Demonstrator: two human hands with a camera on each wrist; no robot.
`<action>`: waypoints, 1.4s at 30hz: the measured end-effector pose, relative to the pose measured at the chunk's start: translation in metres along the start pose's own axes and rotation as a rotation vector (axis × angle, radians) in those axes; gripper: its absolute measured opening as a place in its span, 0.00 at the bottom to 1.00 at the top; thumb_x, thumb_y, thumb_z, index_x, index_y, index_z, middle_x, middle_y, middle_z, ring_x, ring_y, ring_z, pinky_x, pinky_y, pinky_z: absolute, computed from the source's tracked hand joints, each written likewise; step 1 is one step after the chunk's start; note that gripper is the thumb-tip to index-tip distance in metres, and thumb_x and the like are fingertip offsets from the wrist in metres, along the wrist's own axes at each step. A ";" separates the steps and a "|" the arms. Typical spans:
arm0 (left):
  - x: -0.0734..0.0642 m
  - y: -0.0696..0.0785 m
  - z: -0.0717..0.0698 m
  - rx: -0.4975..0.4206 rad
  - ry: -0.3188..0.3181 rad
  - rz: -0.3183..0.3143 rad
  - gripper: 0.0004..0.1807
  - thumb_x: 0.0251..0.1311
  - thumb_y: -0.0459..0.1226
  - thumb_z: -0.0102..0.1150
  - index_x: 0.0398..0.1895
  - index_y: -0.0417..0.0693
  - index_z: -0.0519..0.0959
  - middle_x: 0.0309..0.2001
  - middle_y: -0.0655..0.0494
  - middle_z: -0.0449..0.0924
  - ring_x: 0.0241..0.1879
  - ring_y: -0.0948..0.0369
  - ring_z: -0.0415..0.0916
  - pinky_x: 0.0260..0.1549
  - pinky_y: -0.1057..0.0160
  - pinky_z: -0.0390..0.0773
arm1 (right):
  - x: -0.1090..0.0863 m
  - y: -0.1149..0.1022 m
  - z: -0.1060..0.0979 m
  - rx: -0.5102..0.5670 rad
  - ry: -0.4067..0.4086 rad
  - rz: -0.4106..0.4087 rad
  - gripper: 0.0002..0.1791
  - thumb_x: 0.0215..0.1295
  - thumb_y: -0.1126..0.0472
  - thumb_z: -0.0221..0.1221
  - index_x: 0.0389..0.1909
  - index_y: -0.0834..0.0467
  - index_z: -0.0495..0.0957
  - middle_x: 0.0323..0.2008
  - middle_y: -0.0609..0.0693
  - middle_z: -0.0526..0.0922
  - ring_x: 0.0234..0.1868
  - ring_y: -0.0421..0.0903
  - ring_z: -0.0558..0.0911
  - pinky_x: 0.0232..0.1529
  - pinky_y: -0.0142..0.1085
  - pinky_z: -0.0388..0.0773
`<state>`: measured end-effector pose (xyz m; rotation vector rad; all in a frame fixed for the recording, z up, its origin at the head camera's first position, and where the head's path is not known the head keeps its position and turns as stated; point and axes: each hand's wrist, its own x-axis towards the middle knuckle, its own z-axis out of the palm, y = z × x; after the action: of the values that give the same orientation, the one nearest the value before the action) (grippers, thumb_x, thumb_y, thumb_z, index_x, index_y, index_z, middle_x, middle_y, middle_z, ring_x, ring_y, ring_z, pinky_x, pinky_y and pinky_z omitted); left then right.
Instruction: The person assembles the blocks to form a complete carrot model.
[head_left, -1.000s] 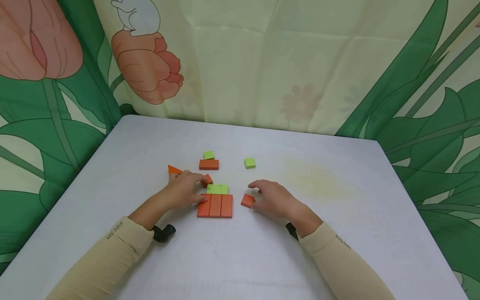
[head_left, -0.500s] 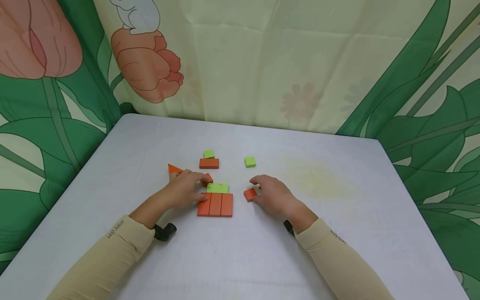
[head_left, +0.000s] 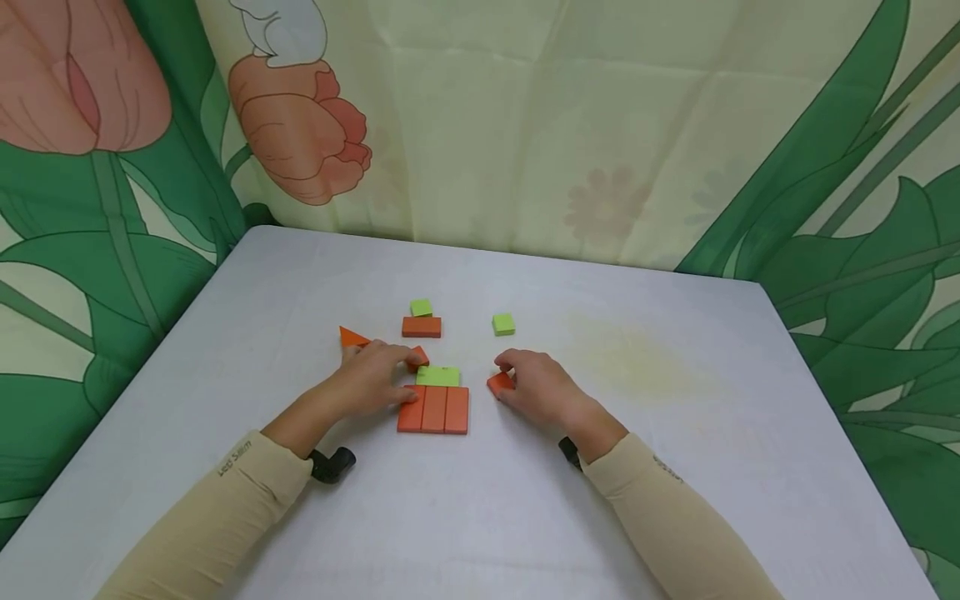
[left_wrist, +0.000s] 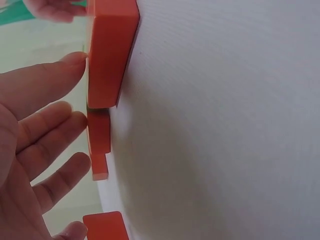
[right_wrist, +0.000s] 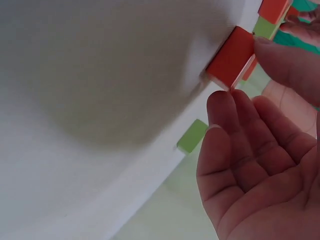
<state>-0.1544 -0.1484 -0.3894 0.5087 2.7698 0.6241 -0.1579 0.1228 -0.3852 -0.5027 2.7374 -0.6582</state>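
Note:
My right hand pinches a small red block between thumb and fingertips; the right wrist view shows the red block between them. My left hand has its fingers loosely extended. Its thumb rests on the leftmost of three red rectangular blocks laid side by side, and its fingertips touch a small red piece farther back, partly hidden by them. A light green block lies against the row's far side. Behind the left hand an orange triangular block sticks out, partly covered.
Farther back on the white table lie a dark red rectangular block, a small green block right behind it, and another small green block to the right. A patterned curtain hangs at the table's far edge.
My right hand has moved slightly away from me and to the left, and the small red block beside it has shifted farther back and turned. The left hand stays at the row.

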 end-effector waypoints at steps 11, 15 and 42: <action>-0.001 0.004 0.000 0.002 -0.005 -0.005 0.26 0.57 0.45 0.73 0.59 0.52 0.80 0.55 0.58 0.80 0.58 0.51 0.70 0.54 0.43 0.59 | 0.032 -0.008 0.001 0.050 0.025 0.045 0.20 0.69 0.61 0.62 0.60 0.59 0.76 0.52 0.54 0.82 0.51 0.50 0.78 0.53 0.42 0.76; -0.001 0.004 0.000 0.011 -0.009 -0.013 0.25 0.57 0.45 0.73 0.58 0.52 0.80 0.55 0.57 0.80 0.58 0.51 0.70 0.53 0.43 0.59 | 0.042 -0.013 0.004 0.058 0.014 0.037 0.20 0.69 0.60 0.61 0.61 0.59 0.76 0.53 0.53 0.81 0.52 0.50 0.78 0.54 0.41 0.76; 0.001 0.002 0.000 0.024 -0.007 0.001 0.25 0.56 0.45 0.74 0.57 0.53 0.81 0.52 0.60 0.81 0.55 0.52 0.71 0.50 0.42 0.61 | 0.049 -0.026 0.012 0.041 -0.021 -0.002 0.21 0.70 0.56 0.61 0.62 0.55 0.76 0.55 0.50 0.81 0.49 0.48 0.79 0.53 0.42 0.76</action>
<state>-0.1553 -0.1464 -0.3885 0.5166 2.7737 0.5885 -0.1908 0.0766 -0.3923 -0.4997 2.6980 -0.7039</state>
